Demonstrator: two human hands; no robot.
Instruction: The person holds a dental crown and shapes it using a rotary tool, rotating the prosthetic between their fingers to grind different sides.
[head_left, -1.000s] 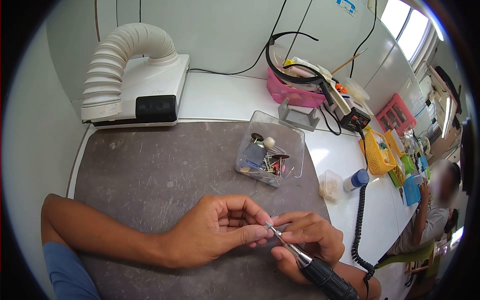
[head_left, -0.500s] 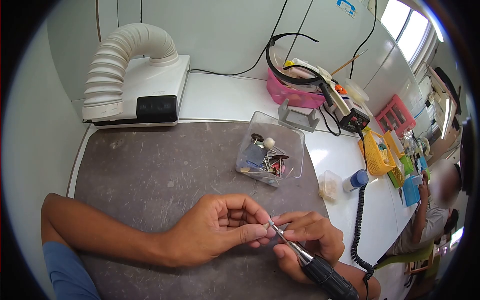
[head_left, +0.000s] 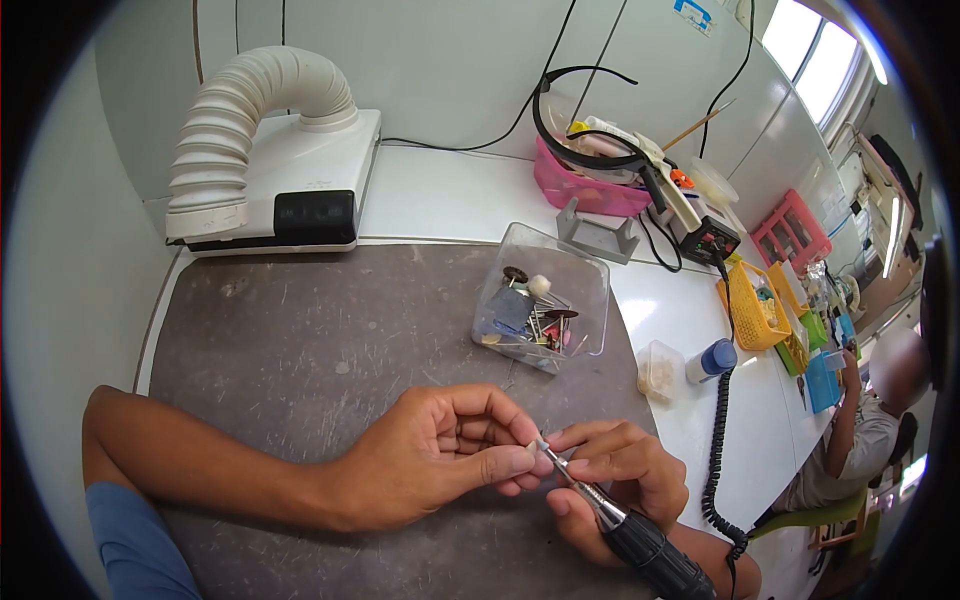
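Observation:
Between thumb and fingertips, my left hand (head_left: 455, 455) pinches a small pale piece (head_left: 533, 449), too small to make out in detail. My right hand (head_left: 625, 475) grips a rotary handpiece (head_left: 625, 530) with a black body and a silver nose, like a pen. The handpiece's tip meets the pale piece, or comes very close to it. Just beyond both hands stands a clear plastic box (head_left: 590, 335) holding several mounted discs, burs and a dark blue scrap.
Behind the grey mat (head_left: 300, 330) sits a white extractor with a ribbed hose (head_left: 215, 130). To the right are a small tub (head_left: 660, 372), a blue-capped bottle (head_left: 712, 360), a coiled cord (head_left: 716, 470), a pink basket (head_left: 590, 190) and a yellow basket (head_left: 755, 305). Another person (head_left: 850, 440) sits at far right.
The pale piece has turned slightly at my left fingertips, against the handpiece's tip. Both hands stay almost in place. The person at far right has shifted a little.

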